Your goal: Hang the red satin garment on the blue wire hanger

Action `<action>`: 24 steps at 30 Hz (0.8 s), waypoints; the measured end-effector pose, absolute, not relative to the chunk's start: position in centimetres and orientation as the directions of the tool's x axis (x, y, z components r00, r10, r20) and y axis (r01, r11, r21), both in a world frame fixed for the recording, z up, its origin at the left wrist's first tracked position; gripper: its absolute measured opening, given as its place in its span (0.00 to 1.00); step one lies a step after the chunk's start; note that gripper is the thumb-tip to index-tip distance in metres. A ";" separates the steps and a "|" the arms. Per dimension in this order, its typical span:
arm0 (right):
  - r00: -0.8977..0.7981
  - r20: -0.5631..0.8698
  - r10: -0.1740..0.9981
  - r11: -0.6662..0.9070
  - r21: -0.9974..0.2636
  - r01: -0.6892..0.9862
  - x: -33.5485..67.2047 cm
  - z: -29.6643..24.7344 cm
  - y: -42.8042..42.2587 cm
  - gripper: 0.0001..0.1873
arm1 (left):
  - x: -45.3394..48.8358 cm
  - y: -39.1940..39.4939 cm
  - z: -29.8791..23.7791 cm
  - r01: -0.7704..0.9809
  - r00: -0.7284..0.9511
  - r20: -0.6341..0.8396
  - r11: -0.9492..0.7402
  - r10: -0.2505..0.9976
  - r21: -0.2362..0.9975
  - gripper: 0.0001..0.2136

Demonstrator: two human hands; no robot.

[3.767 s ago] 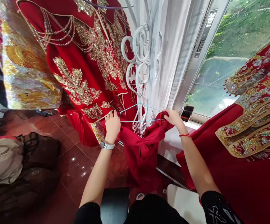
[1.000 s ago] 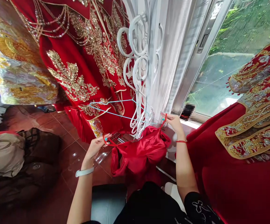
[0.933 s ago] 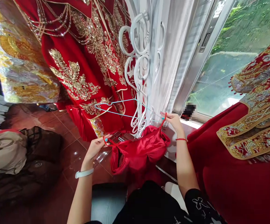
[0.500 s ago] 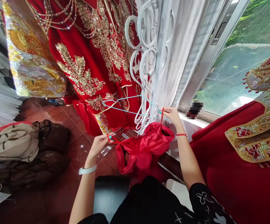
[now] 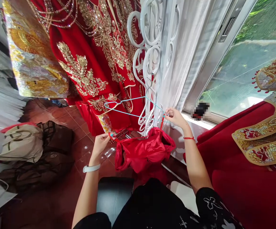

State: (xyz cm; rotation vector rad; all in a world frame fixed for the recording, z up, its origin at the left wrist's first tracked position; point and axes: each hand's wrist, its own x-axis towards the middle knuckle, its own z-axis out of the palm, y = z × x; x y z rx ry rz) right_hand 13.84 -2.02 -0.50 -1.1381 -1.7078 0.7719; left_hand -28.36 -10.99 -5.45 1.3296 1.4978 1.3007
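Note:
A shiny red satin dress [image 5: 147, 151] hangs between my hands by two thin straps. My left hand [image 5: 101, 143] is closed in a pinch on the left strap [image 5: 114, 138], below the hanger's left end. My right hand [image 5: 176, 118] pinches the right strap [image 5: 162, 123] beside the right end of a light blue hanger [image 5: 125, 112]. Whether that strap is looped over the hanger I cannot tell. By its hook the hanger hangs at the white scrollwork stand [image 5: 149, 63]. The lower part of the dress is hidden behind my body.
Red garments with gold embroidery [image 5: 87, 76] hang at the left of the stand. More embroidered red clothing [image 5: 259, 140] is at the right, by a window [image 5: 249, 70]. Bags [image 5: 21, 143] lie on the tiled floor at left. A black stool [image 5: 114, 197] stands close to me.
My right hand and its strap have shifted slightly, with the fingers now bunched at the hanger's right end. The dress has moved a little left and down. My left hand has risen slightly.

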 end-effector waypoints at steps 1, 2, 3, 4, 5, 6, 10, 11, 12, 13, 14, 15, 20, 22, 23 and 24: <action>-0.160 0.351 0.923 0.385 -0.843 0.375 13.8 -0.5 -2.2 0.18 | -28.4 -11.1 -5.5 0.237 -0.199 0.092 -0.043 0.976 0.970 0.20; -0.166 0.354 0.921 0.391 -0.833 0.393 13.6 -0.5 -2.3 0.19 | -28.5 -11.1 -5.6 0.240 -0.205 0.087 -0.036 0.975 0.970 0.20; -0.169 0.357 0.919 0.395 -0.823 0.409 13.4 -0.6 -2.4 0.19 | -28.6 -11.1 -5.7 0.238 -0.214 0.082 -0.030 0.973 0.971 0.21; -0.160 0.367 0.916 0.399 -0.811 0.428 13.1 -0.6 -2.5 0.19 | -28.6 -11.0 -5.6 0.230 -0.227 0.078 -0.025 0.971 0.973 0.22; -0.136 0.385 0.913 0.403 -0.798 0.448 12.8 -0.7 -2.6 0.18 | -28.6 -10.8 -5.5 0.216 -0.241 0.076 -0.023 0.968 0.976 0.23; -0.100 0.411 0.906 0.408 -0.784 0.468 12.5 -0.8 -2.6 0.19 | -28.7 -10.5 -5.4 0.197 -0.254 0.077 -0.027 0.964 0.980 0.24; 0.031 0.547 0.837 0.417 -0.671 0.613 12.3 -0.9 -2.2 0.20 | -29.2 -8.6 -3.5 0.148 -0.298 0.116 -0.074 0.947 0.986 0.29; 0.037 0.574 0.818 0.411 -0.629 0.659 12.6 -0.8 -2.1 0.20 | -29.3 -8.0 -2.7 0.156 -0.302 0.133 -0.089 0.944 0.984 0.30; 0.036 0.594 0.804 0.400 -0.585 0.705 12.8 -0.7 -2.0 0.18 | -29.4 -7.4 -2.0 0.175 -0.296 0.156 -0.107 0.942 0.979 0.29; 0.033 0.608 0.793 0.386 -0.544 0.745 13.1 -0.6 -1.8 0.17 | -29.4 -6.8 -1.2 0.203 -0.279 0.185 -0.130 0.942 0.971 0.28; 0.028 0.617 0.786 0.370 -0.508 0.778 13.4 -0.4 -1.7 0.16 | -29.4 -6.2 -0.4 0.235 -0.253 0.218 -0.158 0.943 0.959 0.27; 0.022 0.623 0.782 0.357 -0.478 0.803 13.7 -0.3 -1.7 0.15 | -29.3 -5.7 0.3 0.266 -0.223 0.251 -0.189 0.942 0.945 0.26; -0.021 0.640 0.768 0.352 -0.395 0.848 14.3 0.1 -1.8 0.14 | -27.6 -4.2 3.3 0.351 -0.002 0.318 -0.298 0.948 0.888 0.25; -0.027 0.644 0.764 0.354 -0.384 0.852 14.3 0.1 -1.9 0.13 | -26.6 -3.8 4.2 0.404 0.082 0.327 -0.331 0.942 0.853 0.22; -0.030 0.646 0.763 0.355 -0.380 0.854 14.3 0.1 -1.9 0.13 | -26.1 -3.6 4.5 0.438 0.112 0.332 -0.346 0.937 0.829 0.21; -0.033 0.648 0.761 0.357 -0.376 0.855 14.2 0.1 -1.9 0.13 | -25.6 -3.4 4.8 0.473 0.140 0.336 -0.361 0.931 0.804 0.19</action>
